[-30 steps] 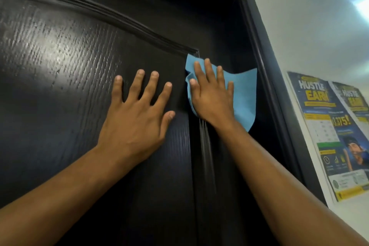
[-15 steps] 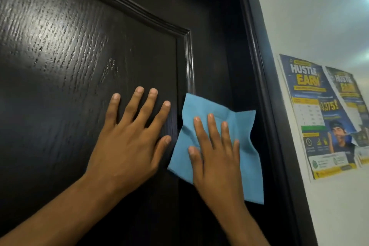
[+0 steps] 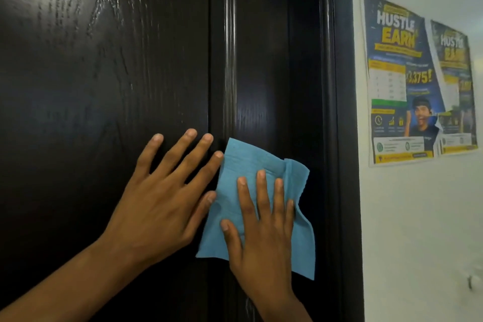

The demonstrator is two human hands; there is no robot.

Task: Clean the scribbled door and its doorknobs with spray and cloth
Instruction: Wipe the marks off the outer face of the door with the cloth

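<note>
the dark wood-grain door [image 3: 78,86] shows no scribbles where visible. left hand [image 3: 156,206] braces flat, grip wide, holding nothing. right hand [image 3: 264,232] presses the thin blue cloth [image 3: 248,162] flat against the door's right stile, fingers straight. wiping looks midway; doorknobs and spray are out of view.

Glossy dark wood-grain door [image 3: 104,86]; soft matt blue cloth [image 3: 235,165]; glossy paper posters [image 3: 397,81].

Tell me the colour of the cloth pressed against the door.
Light blue cloth, plain and unpatterned; it shows best in the head view.
</note>
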